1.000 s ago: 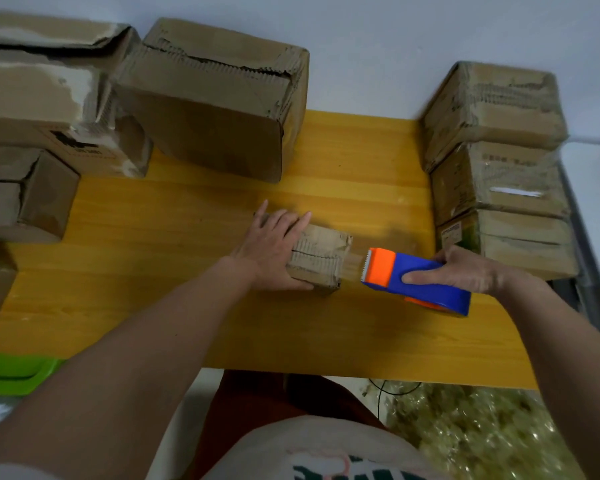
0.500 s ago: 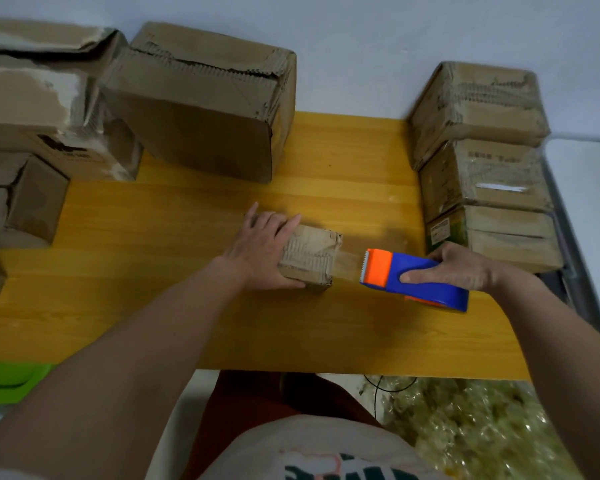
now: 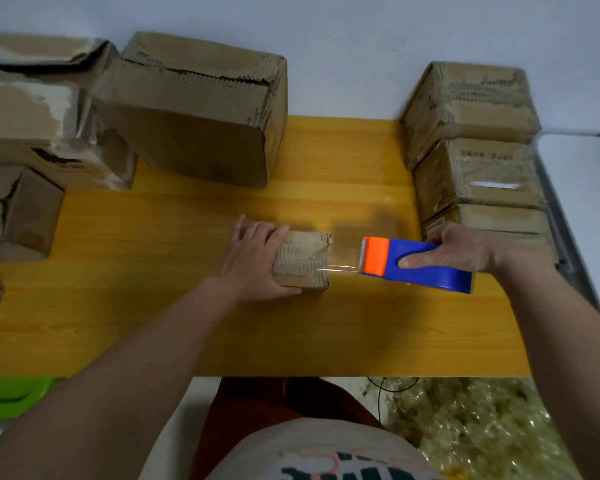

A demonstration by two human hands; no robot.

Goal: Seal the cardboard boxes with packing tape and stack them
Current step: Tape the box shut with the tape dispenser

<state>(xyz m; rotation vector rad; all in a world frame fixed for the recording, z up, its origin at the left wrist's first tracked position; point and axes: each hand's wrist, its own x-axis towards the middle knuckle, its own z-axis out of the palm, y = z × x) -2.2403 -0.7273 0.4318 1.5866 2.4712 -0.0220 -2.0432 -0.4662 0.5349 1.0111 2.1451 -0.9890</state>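
Both hands busy: left hand [image 3: 257, 263] flat on small box [image 3: 303, 261]; right hand [image 3: 458, 249] grip wraps tape dispenser [image 3: 413, 265], apparently firm.

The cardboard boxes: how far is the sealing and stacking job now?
Done: three boxes stand stacked on the right, the middle one glinting with tape. In hand: the left hand rests on the small box while the right hand grips the tape dispenser, a clear strip stretched between them. Left: the big box and those on the left show torn, gaping seams.
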